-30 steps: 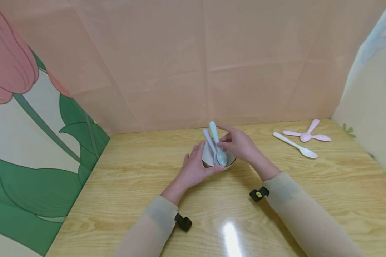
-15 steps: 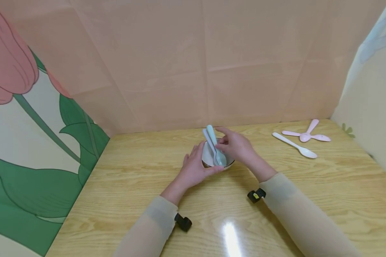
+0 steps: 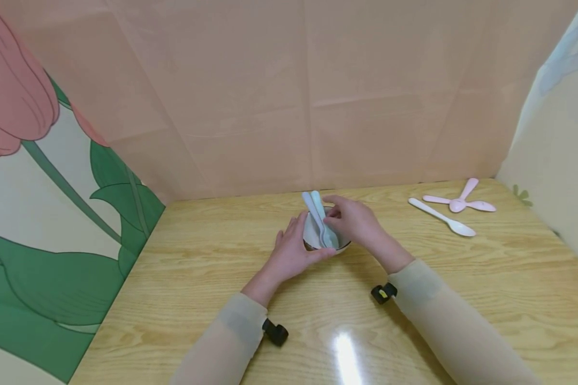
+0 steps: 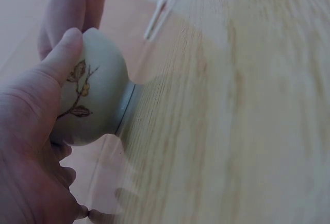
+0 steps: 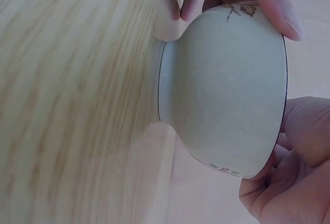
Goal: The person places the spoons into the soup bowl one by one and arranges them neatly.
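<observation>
A small bowl (image 5: 232, 90), pale with a dark rim and a brown leaf-and-berry print, stands upright on the wooden table. My left hand (image 3: 291, 254) grips its left side, the thumb (image 4: 67, 54) across the near wall. Two spoons lean in the bowl, handles rising over the far rim: a lavender spoon (image 3: 313, 207) at left and a light mint spoon (image 3: 318, 200) beside it. My right hand (image 3: 358, 220) is over the bowl's right rim, thumb and finger pinching the mint spoon's handle. In the right wrist view the bowl hides the spoons.
To the right on the table (image 3: 212, 256) lie a white spoon (image 3: 440, 216) and a crossed group of pink spoons (image 3: 457, 205). A plain pinkish backdrop (image 3: 250, 107) rises behind the table's far edge. Printed side panels (image 3: 72, 289) stand left and right.
The mint spoon has sunk lower into the bowl, its handle shifting left against the lavender one. My right hand moved slightly left and down with it. My left hand stayed on the bowl.
</observation>
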